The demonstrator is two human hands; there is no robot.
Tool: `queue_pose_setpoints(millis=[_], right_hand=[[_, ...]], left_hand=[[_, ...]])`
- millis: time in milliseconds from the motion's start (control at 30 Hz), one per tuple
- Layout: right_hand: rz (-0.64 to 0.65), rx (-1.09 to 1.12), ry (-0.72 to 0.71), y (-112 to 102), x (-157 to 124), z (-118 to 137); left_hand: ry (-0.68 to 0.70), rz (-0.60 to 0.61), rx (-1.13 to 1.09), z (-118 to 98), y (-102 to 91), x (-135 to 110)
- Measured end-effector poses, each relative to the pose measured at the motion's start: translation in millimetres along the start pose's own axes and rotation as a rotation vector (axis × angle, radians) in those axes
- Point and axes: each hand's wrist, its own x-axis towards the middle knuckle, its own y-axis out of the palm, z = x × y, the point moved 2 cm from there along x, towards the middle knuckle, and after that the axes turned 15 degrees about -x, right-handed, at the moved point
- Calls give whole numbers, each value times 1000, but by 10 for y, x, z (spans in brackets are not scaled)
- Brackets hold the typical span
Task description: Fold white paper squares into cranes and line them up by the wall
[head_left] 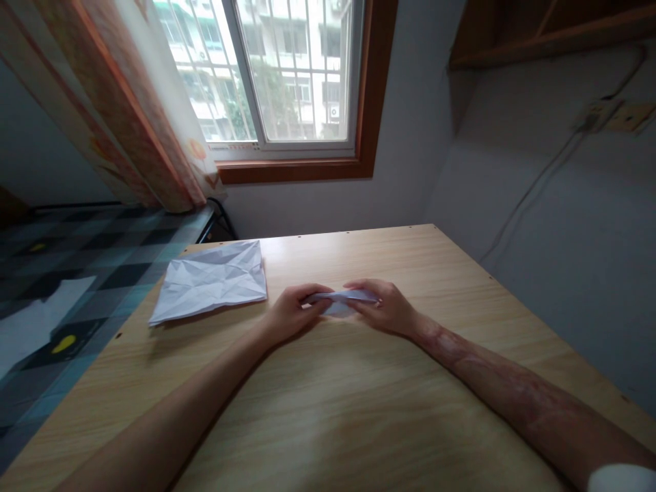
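Note:
A small folded piece of white paper (342,299) lies low over the middle of the wooden table (359,410). My left hand (292,313) pinches its left end with fingers closed. My right hand (385,306) grips its right end, fingers curled over the top edge. Both hands rest on the tabletop, meeting at the paper. A larger creased white sheet (212,279) lies flat to the left of my left hand, apart from it.
The table stands in a corner, with a grey wall (553,205) on the right and a window (287,75) behind. A bed with a checked cover (66,273) sits along the table's left edge. A curtain (133,102) hangs at the far left.

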Motion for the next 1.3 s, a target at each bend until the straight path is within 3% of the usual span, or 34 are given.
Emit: queue_pose_setpoints(millis=[167, 300, 400, 567, 700, 833, 1067, 1300], right_hand=[[46, 107, 161, 58, 40, -77], [121, 80, 193, 92, 78, -151], [129, -44, 115, 84, 90, -137], [12, -275, -88, 52, 81, -36], [76, -269, -178, 94, 64, -33], [134, -227, -215, 83, 44, -8], [188, -265, -260, -29, 45, 159], [208, -297, -302, -35, 42, 158]], left_hand=[[-87, 64, 26, -1, 32, 1], [-39, 58, 237, -1, 55, -1], [108, 47, 422, -11, 44, 6], [292, 72, 518, -86, 55, 3], [271, 250, 481, -160, 118, -17], [220, 305, 397, -227, 140, -23], [149, 212, 226, -125, 111, 6], [173, 256, 278, -95, 100, 5]])
